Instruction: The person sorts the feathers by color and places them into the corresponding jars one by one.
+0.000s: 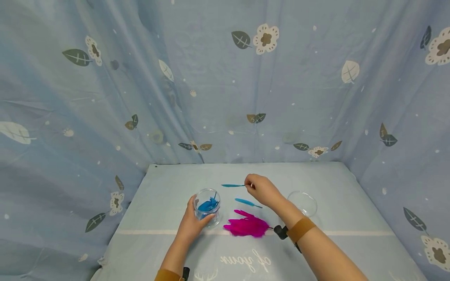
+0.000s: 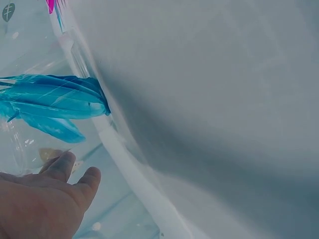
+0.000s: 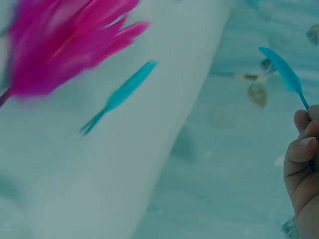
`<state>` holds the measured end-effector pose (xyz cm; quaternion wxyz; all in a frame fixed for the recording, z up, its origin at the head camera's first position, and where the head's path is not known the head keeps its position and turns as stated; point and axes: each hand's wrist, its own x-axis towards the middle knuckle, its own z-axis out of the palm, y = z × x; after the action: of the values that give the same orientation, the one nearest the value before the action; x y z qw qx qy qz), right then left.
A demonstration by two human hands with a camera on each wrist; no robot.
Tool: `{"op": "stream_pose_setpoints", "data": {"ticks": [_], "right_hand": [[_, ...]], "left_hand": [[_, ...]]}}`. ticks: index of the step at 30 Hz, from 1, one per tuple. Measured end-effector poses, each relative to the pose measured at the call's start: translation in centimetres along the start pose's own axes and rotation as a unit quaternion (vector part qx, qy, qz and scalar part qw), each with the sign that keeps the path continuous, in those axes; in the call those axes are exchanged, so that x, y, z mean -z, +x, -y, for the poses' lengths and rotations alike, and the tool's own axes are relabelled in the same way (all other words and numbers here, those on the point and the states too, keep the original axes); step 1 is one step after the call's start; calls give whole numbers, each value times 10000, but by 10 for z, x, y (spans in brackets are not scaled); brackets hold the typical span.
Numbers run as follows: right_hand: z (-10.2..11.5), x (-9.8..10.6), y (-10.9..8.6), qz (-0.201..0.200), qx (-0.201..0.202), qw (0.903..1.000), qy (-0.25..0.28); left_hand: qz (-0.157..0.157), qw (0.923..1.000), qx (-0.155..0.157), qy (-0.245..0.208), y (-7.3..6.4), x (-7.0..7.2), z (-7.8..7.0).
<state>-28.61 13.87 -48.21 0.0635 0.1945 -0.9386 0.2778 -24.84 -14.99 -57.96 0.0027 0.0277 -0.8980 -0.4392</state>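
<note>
My left hand (image 1: 191, 224) grips a clear jar (image 1: 215, 221) on the table, the thumb lying along its near side. Several blue feathers (image 1: 208, 205) are inside; the left wrist view shows these feathers (image 2: 60, 97) through the clear wall. Right of the jar and above the table, my right hand (image 1: 261, 189) pinches a single blue feather (image 1: 231, 185) by its quill, with the vane pointing left. The right wrist view also has this held feather (image 3: 284, 69) upright above the fingers. Another blue feather (image 1: 247, 202) lies on the table below that hand.
A bunch of magenta feathers (image 1: 247, 225) lies on the table right of the jar, nearer to me. Behind the right forearm is a clear round container (image 1: 315, 203), partly hidden. Patterned blue cloth (image 1: 218, 97) hangs behind and beside the table.
</note>
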Motion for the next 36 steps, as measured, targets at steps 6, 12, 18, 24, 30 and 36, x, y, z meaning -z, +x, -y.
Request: {"op": "stream_pose_setpoints", "data": {"ticks": [6, 12, 18, 24, 30, 36], "right_hand": [[33, -1, 8, 167, 538, 9984, 65], [51, -14, 13, 561, 858, 9940, -370], [61, -35, 19, 926, 1321, 9826, -921], [73, -47, 24, 1044, 1720, 9683, -1477], [76, -56, 30, 1165, 1696, 9654, -1599], [76, -62, 31, 1272, 1665, 9650, -1575]], "left_hand": [[-53, 10000, -44, -6, 0, 0, 0], [-55, 9998, -205, 2, 0, -2, 0], [-64, 9995, -309, -51, 1, 1, 2], [13, 9990, -410, -185, 2, 3, 4], [5, 9988, -464, -169, 2, 3, 5], [11, 9990, -422, -159, 2, 3, 5]]}}
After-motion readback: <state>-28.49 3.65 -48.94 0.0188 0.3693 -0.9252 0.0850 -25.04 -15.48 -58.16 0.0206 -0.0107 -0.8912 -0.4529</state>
